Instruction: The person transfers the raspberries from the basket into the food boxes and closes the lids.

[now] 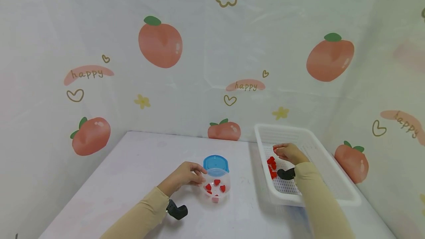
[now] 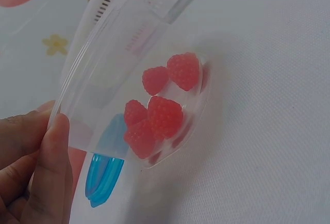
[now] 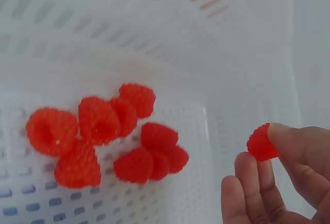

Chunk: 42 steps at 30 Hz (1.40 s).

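A light touch is advised for the raspberry (image 3: 260, 142) pinched by the right hand (image 1: 292, 153) over the white basket (image 1: 285, 127) at right, while the clear tub (image 1: 216, 189) at left, pinched at its rim by the left hand (image 1: 186, 175), is best held steady.

- Left hand (image 1: 186, 174) grips a clear container (image 1: 216, 190) with red pieces (image 1: 223, 188) inside
- Right hand (image 1: 289, 153) pinches 1 red piece (image 1: 275, 150) over the white basket (image 1: 285, 127)
- Blue lid (image 1: 216, 162) lies just behind the container on the pale surface (image 1: 139, 172)
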Available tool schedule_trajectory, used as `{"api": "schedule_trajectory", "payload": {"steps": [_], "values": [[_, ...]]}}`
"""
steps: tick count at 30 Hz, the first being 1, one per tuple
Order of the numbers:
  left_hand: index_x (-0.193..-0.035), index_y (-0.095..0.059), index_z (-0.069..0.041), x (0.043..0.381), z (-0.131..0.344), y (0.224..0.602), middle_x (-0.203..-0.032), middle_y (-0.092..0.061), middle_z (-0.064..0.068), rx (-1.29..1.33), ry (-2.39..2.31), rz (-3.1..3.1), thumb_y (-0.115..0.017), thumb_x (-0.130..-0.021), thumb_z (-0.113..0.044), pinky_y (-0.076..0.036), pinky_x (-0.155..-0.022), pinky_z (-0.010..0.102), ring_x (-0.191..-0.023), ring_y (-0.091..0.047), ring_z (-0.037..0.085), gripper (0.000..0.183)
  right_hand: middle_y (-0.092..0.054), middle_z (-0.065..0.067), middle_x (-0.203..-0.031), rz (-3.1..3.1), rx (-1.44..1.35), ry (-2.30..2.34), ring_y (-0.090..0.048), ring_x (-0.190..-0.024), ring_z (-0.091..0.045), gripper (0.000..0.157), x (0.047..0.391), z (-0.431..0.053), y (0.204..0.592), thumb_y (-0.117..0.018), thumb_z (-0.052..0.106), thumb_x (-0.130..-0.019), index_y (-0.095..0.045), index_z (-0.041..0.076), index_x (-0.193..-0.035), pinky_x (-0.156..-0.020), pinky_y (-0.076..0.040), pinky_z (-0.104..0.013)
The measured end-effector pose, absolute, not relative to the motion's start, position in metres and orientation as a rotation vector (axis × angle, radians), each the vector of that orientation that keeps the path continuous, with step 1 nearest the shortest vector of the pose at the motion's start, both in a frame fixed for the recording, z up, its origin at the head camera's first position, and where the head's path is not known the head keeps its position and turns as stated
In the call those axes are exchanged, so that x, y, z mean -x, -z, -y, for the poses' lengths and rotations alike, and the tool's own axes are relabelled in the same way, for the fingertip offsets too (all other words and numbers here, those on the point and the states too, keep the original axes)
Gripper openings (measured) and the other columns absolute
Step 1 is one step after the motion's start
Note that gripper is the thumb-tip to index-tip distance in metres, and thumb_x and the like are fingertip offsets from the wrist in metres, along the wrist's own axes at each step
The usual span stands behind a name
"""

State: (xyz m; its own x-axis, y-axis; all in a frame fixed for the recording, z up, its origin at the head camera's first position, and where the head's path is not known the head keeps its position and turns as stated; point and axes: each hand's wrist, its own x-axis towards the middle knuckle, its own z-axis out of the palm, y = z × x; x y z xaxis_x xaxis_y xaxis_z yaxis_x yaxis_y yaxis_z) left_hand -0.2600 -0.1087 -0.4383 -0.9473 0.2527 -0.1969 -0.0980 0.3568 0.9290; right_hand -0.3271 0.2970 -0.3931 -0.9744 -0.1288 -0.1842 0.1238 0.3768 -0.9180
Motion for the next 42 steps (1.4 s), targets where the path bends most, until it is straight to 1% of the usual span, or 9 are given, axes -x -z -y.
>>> {"api": "schedule_trajectory", "payload": {"steps": [4, 7, 12, 16, 19, 23, 29, 34, 42], "values": [[-0.104, -0.07, -0.002, 0.26, 0.109, 0.439, -0.081, -0.057, 0.007, -0.141, -1.621, -2.31, -0.076, -0.08, -0.004, -0.059, -0.066, 0.025, -0.066, -0.061, 0.014, 0.024, -0.063, 0.009, -0.091, -2.448, 0.071, 1.646, -0.059, -0.081, 0.002, 0.041, 0.327, -0.29, 0.388, -0.054, 0.006, -0.096, -0.046, -0.018, -0.127, -0.08, -0.054, -0.018], [-0.104, -0.07, -0.002, 0.26, 0.109, 0.439, -0.081, -0.057, 0.007, -0.139, -1.621, -2.308, -0.077, -0.08, -0.004, -0.059, -0.067, 0.025, -0.066, -0.061, 0.014, 0.025, -0.062, 0.005, -0.101, -2.447, 0.117, 1.675, -0.058, -0.087, 0.002, 0.043, 0.326, -0.284, 0.382, -0.053, 0.008, -0.097, -0.044, -0.017, -0.131, -0.087, -0.053, -0.02], [-0.104, -0.07, -0.002, 0.261, 0.109, 0.438, -0.081, -0.057, 0.007, -0.146, -1.61, -2.318, -0.077, -0.08, -0.004, -0.059, -0.066, 0.025, -0.065, -0.061, 0.014, 0.025, -0.06, 0.007, -0.101, -2.362, 0.165, 1.835, -0.059, -0.089, 0.003, 0.043, 0.325, -0.278, 0.37, -0.053, 0.007, -0.098, -0.041, -0.015, -0.133, -0.086, -0.052, -0.015], [-0.104, -0.07, -0.002, 0.261, 0.11, 0.438, -0.081, -0.057, 0.007, -0.147, -1.615, -2.312, -0.077, -0.08, -0.004, -0.059, -0.066, 0.025, -0.065, -0.061, 0.014, 0.025, -0.061, 0.01, -0.097, -2.252, 0.231, 2.014, -0.061, -0.089, 0.002, 0.025, 0.322, -0.274, 0.361, -0.053, 0.003, -0.097, -0.054, -0.002, -0.121, -0.084, -0.052, -0.013], [-0.104, -0.07, -0.002, 0.261, 0.111, 0.437, -0.081, -0.057, 0.007, -0.149, -1.621, -2.305, -0.076, -0.08, -0.004, -0.059, -0.067, 0.025, -0.065, -0.062, 0.014, 0.025, -0.063, 0.011, -0.096, -2.17, 0.27, 2.119, -0.062, -0.09, 0.001, 0.019, 0.319, -0.271, 0.354, -0.053, 0.001, -0.097, -0.06, 0.009, -0.113, -0.085, -0.052, -0.014], [-0.103, -0.07, -0.003, 0.261, 0.11, 0.437, -0.082, -0.058, 0.007, -0.144, -1.618, -2.309, -0.076, -0.08, -0.004, -0.059, -0.067, 0.025, -0.066, -0.062, 0.014, 0.024, -0.064, 0.01, -0.095, -2.09, 0.317, 2.197, -0.062, -0.091, -0.001, 0.02, 0.313, -0.262, 0.347, -0.053, 0.0, -0.097, -0.063, 0.011, -0.111, -0.087, -0.052, -0.015], [-0.103, -0.07, -0.003, 0.261, 0.109, 0.438, -0.082, -0.058, 0.007, -0.143, -1.616, -2.311, -0.076, -0.08, -0.004, -0.059, -0.067, 0.025, -0.066, -0.062, 0.014, 0.024, -0.061, 0.005, -0.097, -2.023, 0.367, 2.272, -0.061, -0.091, -0.003, 0.032, 0.306, -0.243, 0.343, -0.05, -0.005, -0.097, -0.067, 0.022, -0.095, -0.088, -0.052, -0.016], [-0.103, -0.07, -0.002, 0.261, 0.109, 0.438, -0.082, -0.057, 0.007, -0.146, -1.616, -2.309, -0.076, -0.08, -0.004, -0.059, -0.066, 0.025, -0.065, -0.062, 0.013, 0.024, -0.058, 0.002, -0.099, -2.004, 0.387, 2.299, -0.06, -0.092, -0.005, 0.031, 0.3, -0.229, 0.341, -0.05, -0.004, -0.097, -0.067, 0.022, -0.096, -0.089, -0.052, -0.017], [-0.103, -0.07, -0.002, 0.261, 0.109, 0.439, -0.081, -0.056, 0.007, -0.144, -1.621, -2.307, -0.077, -0.08, -0.005, -0.059, -0.066, 0.025, -0.065, -0.061, 0.014, 0.025, -0.056, 0.001, -0.102, -2.092, 0.331, 2.248, -0.06, -0.094, -0.009, 0.016, 0.287, -0.208, 0.341, -0.059, 0.005, -0.095, -0.062, 0.018, -0.105, -0.091, -0.052, -0.02]]}}
